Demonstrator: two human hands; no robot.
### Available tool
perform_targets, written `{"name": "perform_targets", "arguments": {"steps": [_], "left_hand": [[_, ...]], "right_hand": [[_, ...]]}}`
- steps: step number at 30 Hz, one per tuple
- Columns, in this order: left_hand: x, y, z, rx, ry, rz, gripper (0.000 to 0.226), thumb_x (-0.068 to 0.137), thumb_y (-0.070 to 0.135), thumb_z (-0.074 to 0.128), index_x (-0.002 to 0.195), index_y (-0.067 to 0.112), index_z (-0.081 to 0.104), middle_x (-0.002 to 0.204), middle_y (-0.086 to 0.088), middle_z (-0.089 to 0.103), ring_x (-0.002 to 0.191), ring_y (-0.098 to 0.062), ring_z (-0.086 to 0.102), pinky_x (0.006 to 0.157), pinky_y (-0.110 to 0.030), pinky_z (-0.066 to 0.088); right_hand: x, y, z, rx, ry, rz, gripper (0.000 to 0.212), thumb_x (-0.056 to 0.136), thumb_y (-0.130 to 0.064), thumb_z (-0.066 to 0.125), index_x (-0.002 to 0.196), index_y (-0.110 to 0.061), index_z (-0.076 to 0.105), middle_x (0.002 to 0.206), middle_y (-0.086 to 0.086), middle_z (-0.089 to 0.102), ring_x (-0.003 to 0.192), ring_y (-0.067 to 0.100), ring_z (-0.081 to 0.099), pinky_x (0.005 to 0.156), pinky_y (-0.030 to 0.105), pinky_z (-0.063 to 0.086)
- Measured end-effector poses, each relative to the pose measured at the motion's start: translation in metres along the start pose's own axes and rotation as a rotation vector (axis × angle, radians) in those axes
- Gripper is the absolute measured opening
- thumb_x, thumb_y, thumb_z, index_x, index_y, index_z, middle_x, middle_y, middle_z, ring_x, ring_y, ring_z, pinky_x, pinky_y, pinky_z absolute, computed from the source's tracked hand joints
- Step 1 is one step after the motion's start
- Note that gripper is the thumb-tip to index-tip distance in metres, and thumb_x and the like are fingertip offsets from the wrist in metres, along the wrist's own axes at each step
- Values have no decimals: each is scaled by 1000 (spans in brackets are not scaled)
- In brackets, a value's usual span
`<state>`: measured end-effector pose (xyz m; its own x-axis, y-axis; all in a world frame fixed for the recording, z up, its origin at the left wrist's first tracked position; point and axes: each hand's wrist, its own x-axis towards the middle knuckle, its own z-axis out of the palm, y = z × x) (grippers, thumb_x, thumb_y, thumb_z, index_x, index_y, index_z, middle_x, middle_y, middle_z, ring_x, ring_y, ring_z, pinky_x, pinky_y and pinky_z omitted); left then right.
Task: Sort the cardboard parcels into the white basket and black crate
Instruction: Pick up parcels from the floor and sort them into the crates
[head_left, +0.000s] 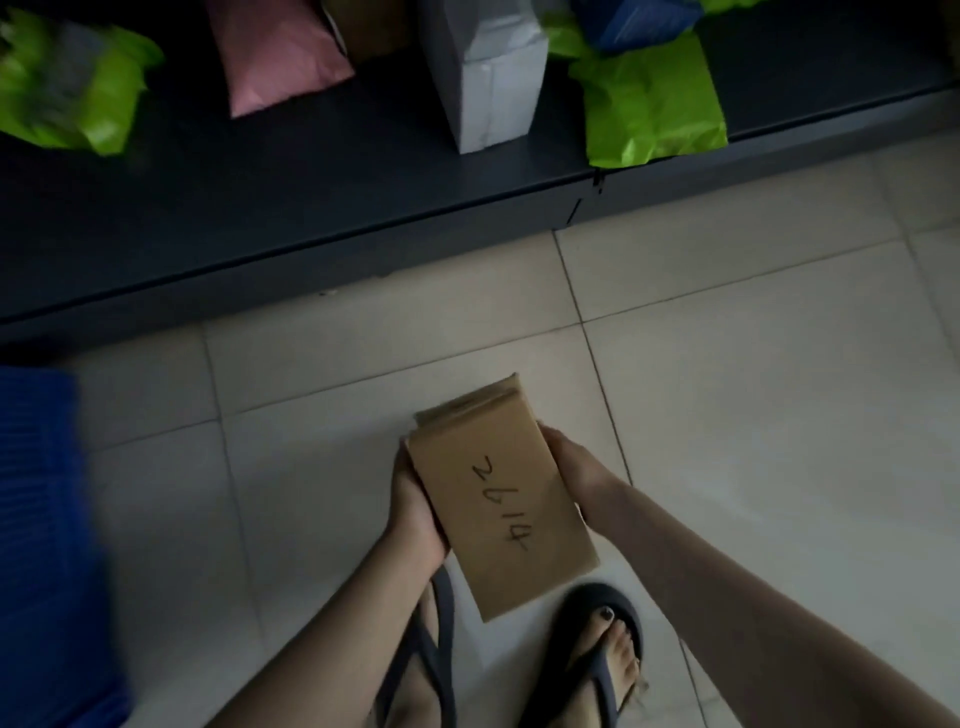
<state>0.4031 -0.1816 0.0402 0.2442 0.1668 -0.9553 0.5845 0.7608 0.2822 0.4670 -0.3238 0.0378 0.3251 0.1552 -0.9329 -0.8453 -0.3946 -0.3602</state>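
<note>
Holding flat brown cardboard parcel (498, 499) with handwritten number facing up, probably to read it for sorting | left hand (415, 504) fingers curled round one long edge, right hand (571, 467) gripping the other | parcel above pale tiled floor (753, 389) | basket, crate not in view.

Brown cardboard parcel (498, 499), marked seemingly "2614", held above floor.

parcel storeroom | dark shelf (260, 208) of bagged parcels (649, 104) | tiled floor (727, 364)
</note>
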Motion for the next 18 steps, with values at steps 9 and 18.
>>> {"name": "perform_targets", "arguments": {"steps": [9, 18], "left_hand": [[-293, 163, 23, 190, -89, 203, 60, 99, 52, 20, 79, 18, 65, 59, -6, 68, 67, -25, 61, 65, -31, 48], [-563, 258, -71, 227, 18, 401, 78, 92, 67, 12, 123, 16, 61, 109, -12, 70, 85, -21, 64, 66, -28, 48]], "right_hand": [[-292, -162, 33, 77, 116, -100, 40, 90, -41, 46, 62, -25, 71, 62, -2, 69, 80, 25, 62, 94, 46, 46], [-556, -266, 138, 26, -101, -330, 35, 97, -24, 45, 71, -8, 60, 59, 10, 61, 57, 26, 54, 57, 32, 46]]}}
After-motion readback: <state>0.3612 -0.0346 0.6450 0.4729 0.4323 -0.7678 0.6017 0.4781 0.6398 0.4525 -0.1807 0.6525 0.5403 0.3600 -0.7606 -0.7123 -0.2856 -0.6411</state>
